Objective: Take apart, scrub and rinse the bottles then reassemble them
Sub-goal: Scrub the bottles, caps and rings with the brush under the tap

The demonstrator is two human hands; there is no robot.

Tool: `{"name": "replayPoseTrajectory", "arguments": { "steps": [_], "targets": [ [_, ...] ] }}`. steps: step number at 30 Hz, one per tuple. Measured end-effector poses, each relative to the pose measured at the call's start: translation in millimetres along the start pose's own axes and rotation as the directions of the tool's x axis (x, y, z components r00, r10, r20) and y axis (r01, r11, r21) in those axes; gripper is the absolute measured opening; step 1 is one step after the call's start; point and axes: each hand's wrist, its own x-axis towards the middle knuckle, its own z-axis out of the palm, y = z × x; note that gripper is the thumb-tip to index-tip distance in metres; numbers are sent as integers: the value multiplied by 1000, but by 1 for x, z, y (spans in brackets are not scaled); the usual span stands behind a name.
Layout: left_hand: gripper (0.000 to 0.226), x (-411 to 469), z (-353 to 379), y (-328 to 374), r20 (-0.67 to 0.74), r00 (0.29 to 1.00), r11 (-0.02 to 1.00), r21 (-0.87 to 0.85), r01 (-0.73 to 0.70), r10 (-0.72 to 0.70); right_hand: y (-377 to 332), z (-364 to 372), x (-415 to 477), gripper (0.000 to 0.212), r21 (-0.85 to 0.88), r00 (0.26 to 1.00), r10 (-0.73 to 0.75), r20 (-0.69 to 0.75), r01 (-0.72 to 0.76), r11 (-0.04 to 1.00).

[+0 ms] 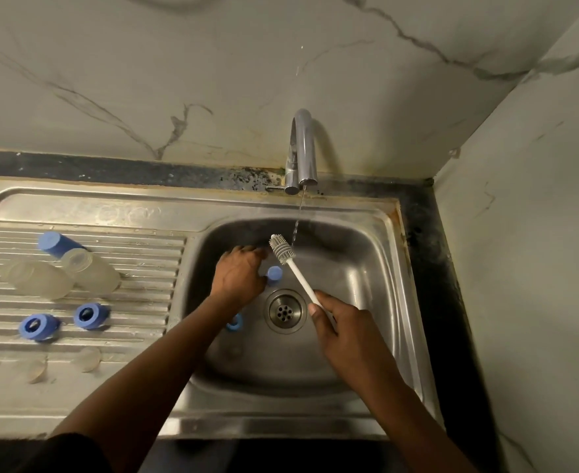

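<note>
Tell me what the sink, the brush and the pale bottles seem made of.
The sink: brushed stainless steel, by its grey metallic sheen. The brush: white plastic handle, probably silicone bristles, thick and rubbery-looking. The bottles: frosted translucent plastic, likely; glass cannot be ruled out.

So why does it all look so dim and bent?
Head view: dim, yellowish light; the wide lens bows the sink rim; glare streaks the basin beside the drain; the clear bottles on the drainboard look hazy.
</note>
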Motion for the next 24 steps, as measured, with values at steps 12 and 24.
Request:
{"name": "replayPoseTrajectory", "arguments": {
  "steps": [12,24],
  "targets": [
    [25,-115,-93,-38,-196,943,871,-468,152,-269,-54,22,-32,27,26,993,-120,-8,120,992],
    [36,-161,-127,-141,-407,678,699,-680,223,-612,-105,50,-30,24,10,979,-204,6,204,979]
  ]
}}
